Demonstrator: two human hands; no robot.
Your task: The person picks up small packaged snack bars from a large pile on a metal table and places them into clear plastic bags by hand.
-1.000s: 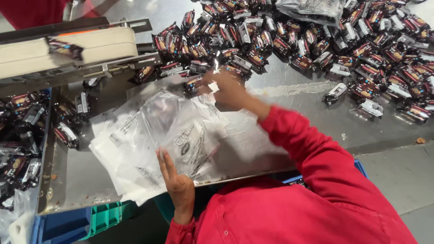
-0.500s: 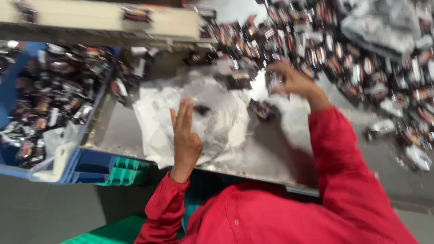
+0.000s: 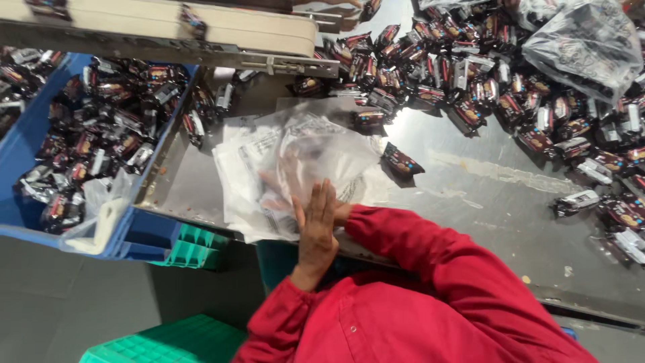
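A stack of clear printed plastic bags (image 3: 302, 151) lies on the steel table (image 3: 484, 195) in front of me. My left hand (image 3: 317, 225) stands flat with its fingers straight and together, resting against the near edge of the stack. My right hand (image 3: 285, 188) shows blurred through the top bag's plastic, fingers spread, with its red sleeve (image 3: 403, 235) coming in from the right. Two dark snack packets (image 3: 402, 161) lie loose beside the bags. A big pile of the same dark packets (image 3: 497, 81) covers the far right of the table.
A blue crate (image 3: 27, 141) full of packets stands at the left, below the table's edge. A cream conveyor belt (image 3: 168, 30) runs along the top. A clear bag stuffed with packets (image 3: 584, 44) sits top right. Green crates (image 3: 195, 245) stand near my legs.
My right hand has come back from the packet pile and now lies under the top bag's plastic. My left hand stayed at the stack's near edge. The view has swung left.
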